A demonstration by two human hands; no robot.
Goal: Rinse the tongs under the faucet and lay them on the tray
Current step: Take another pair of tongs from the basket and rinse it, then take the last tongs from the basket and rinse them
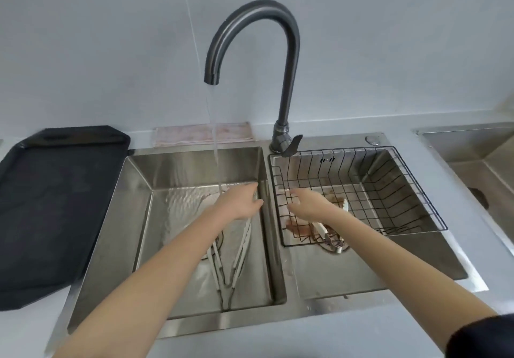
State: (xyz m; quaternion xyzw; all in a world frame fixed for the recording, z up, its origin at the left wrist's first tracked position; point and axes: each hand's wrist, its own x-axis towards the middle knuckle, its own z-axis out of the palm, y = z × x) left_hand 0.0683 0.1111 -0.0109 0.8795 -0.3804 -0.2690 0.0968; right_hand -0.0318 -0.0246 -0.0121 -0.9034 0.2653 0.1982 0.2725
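Basically, the double steel sink (140,191) fills the middle of the frame, with the dark tray (50,204) flat on the counter at the left edge, bare as far as I can see. The faucet (256,24) arches over centre top, its stream (215,140) running down into the left basin. A black wire basket (389,191) sits in the right basin, with some dirty utensils (blurred, can't name them) at its near corner.

My left hand (239,202) is in the left basin, just below where the water lands, fingers wrapped around one end of the tongs (230,260). They hang down toward lower centre of the frame, two white-sleeved metal arms meeting at a wire end near the front wall of the basin. Which end I hold is hidden under my hand.

My right hand (308,202) hovers over the basket's left part, fingers loosely spread, holding nothing that I can see.

Handling guess: the tongs look light and stiff but springy, and wet metal will be slippery. I'd grip on the white sleeves, mid-arm, squeezing both arms together so they don't splay on the way over to the tray.
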